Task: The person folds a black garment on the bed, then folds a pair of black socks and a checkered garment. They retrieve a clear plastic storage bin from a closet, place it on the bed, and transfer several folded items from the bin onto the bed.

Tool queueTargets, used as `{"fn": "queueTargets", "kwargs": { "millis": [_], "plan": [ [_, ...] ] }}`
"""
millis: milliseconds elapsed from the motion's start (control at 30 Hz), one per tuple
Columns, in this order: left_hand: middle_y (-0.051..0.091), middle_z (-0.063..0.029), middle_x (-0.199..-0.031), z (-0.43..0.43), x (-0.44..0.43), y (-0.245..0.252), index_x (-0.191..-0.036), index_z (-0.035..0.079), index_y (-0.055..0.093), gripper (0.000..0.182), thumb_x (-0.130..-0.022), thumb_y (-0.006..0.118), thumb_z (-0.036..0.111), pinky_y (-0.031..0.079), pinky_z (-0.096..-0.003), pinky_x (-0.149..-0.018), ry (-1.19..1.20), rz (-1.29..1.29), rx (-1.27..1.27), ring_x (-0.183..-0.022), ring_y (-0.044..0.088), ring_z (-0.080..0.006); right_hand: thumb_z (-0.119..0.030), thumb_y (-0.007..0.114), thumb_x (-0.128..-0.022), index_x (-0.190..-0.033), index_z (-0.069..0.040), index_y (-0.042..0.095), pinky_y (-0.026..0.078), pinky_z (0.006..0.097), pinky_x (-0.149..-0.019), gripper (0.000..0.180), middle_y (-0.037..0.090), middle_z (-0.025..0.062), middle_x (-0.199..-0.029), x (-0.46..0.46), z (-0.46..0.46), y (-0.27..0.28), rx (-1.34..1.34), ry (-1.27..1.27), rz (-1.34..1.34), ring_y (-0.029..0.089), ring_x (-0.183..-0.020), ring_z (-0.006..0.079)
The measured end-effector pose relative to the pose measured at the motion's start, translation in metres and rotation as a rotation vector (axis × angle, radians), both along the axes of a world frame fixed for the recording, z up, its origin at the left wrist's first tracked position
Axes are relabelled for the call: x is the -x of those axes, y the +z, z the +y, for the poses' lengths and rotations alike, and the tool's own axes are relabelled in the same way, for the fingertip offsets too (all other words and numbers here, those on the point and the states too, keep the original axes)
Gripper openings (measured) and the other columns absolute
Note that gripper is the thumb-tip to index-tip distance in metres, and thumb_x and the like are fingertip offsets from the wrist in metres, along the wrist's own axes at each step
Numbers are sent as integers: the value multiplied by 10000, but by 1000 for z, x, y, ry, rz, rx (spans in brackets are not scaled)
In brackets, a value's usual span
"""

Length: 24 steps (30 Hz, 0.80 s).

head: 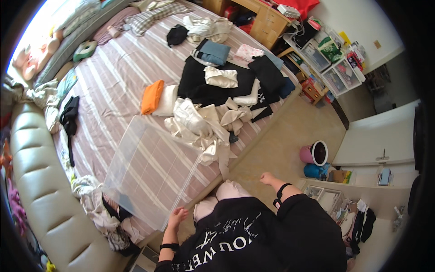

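Observation:
My left hand point(178, 216) is at the near edge of the bed, fingers partly bent and holding nothing that I can see. Close beside it lies a large clear plastic box or lid point(149, 173), tilted on the striped bed; whether my fingers touch its rim I cannot tell. Out to the right, my right hand point(266, 178) hangs above the floor with its fingers curled, and its palm is hidden. Ahead of me a heap of crumpled cream clothes point(204, 125) reaches the bed's edge. Behind it are a folded orange cloth point(152, 97) and black garments point(217, 81).
A padded headboard point(40, 190) borders the bed at left. Right of me stand a pink bin point(312, 153), an open shelf unit point(326, 200) with clothes, and a white door point(377, 139). A wooden desk point(266, 27) and clear drawers point(341, 76) line the far right side.

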<state>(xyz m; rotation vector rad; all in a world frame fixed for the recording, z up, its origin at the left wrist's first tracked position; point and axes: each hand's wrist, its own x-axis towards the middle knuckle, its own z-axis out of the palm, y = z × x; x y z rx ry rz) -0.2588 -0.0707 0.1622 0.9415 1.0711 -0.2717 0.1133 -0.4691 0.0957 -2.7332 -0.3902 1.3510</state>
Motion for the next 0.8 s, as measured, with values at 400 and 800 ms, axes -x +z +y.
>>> {"fn": "queueTargets", "kwargs": {
  "millis": [400, 800],
  "plan": [
    [620, -73, -695, 10, 50, -28, -945, 6, 565, 185, -884, 606, 176, 462, -264, -458, -12, 227, -382, -513, 571, -141, -188, 700, -727, -943, -38, 672, 515, 372, -702, 265, 685, 129, -853, -31, 11, 63, -199, -328, -109, 652, -760, 244],
    [672, -110, -858, -41, 11, -89, -985, -17, 588, 283, -872, 666, 230, 480, -249, -545, -73, 68, -232, -649, 619, -156, -241, 726, -718, -1211, -22, 551, 470, 389, -916, 567, 602, 185, -1189, -209, -44, -7, -137, -616, -192, 583, -1096, 322]
  ]
}}
